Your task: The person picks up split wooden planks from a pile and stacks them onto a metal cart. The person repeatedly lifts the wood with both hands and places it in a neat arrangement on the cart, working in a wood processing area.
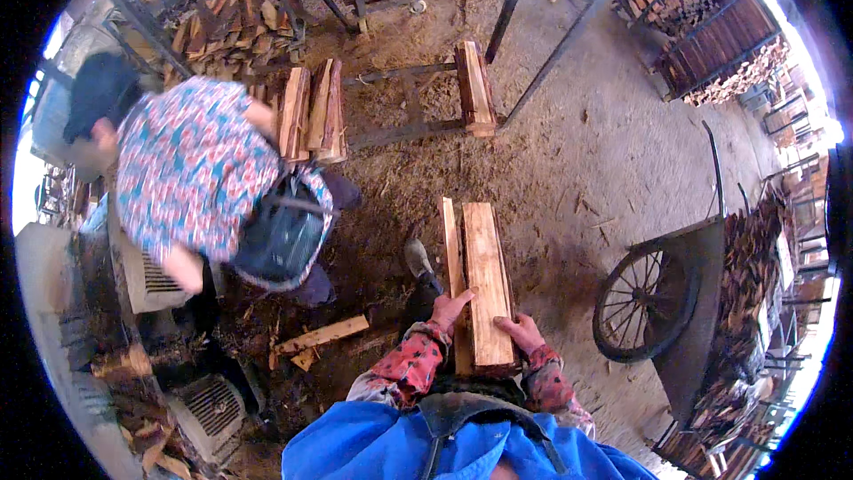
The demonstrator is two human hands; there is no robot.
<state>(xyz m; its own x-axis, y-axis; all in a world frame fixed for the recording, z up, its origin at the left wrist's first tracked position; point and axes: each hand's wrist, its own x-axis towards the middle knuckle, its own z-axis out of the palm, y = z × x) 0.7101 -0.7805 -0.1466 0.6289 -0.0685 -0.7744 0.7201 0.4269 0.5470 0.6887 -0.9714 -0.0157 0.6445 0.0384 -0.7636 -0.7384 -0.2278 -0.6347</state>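
In the head view, the left hand (451, 308) grips the bundle of boards (486, 267) from its left side, thumb reaching onto the widest board. The right hand (522, 334) grasps the bundle's right side, thumb laid on the pale upper face; the fingers beneath are hidden. The bundle is in front of the person's body, pointing away, with a narrower slat (450, 244) along its left edge. Farther ahead, a metal frame (402, 74) lies on the floor, with boards at both ends. A co-worker in a flowered shirt (191, 160) bends at the left, and a loaded cart (689, 338) stands at the right
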